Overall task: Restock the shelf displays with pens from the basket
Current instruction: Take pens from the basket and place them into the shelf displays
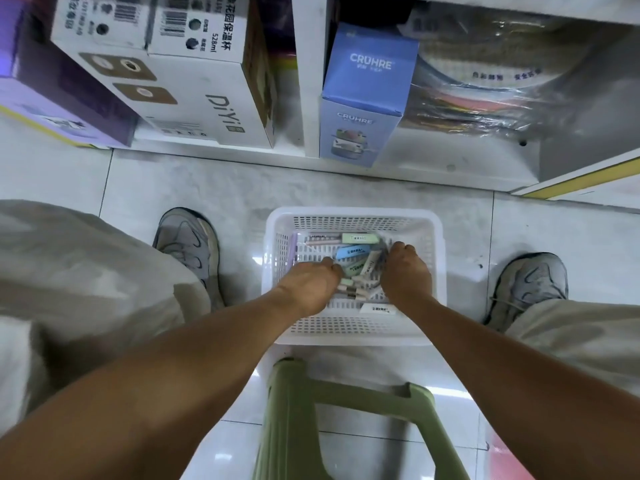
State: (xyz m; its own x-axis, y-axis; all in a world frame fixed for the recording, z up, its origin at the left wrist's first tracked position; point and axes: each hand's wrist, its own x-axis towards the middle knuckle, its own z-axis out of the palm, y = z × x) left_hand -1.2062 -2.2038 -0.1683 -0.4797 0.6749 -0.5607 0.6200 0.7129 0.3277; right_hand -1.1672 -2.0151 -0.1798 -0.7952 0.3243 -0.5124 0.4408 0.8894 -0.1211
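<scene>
Head view showed both hands down in the basket (353, 216) — left hand (308, 282) and right hand (405, 271) curled onto the pens (363, 268) heaped between them, grip unclear.

Blue box (367, 95) is showing "CRUHRE" twice; white box (194, 98) is reading "DiYi"; carton (201, 26) above it is showing "528ml".

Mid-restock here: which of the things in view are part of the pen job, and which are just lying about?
Job:
basket
pens in it
left hand and right hand, both reaching in among the pens

Lying about:
blue box
white box
purple box
bagged goods on the shelf
green stool
</scene>
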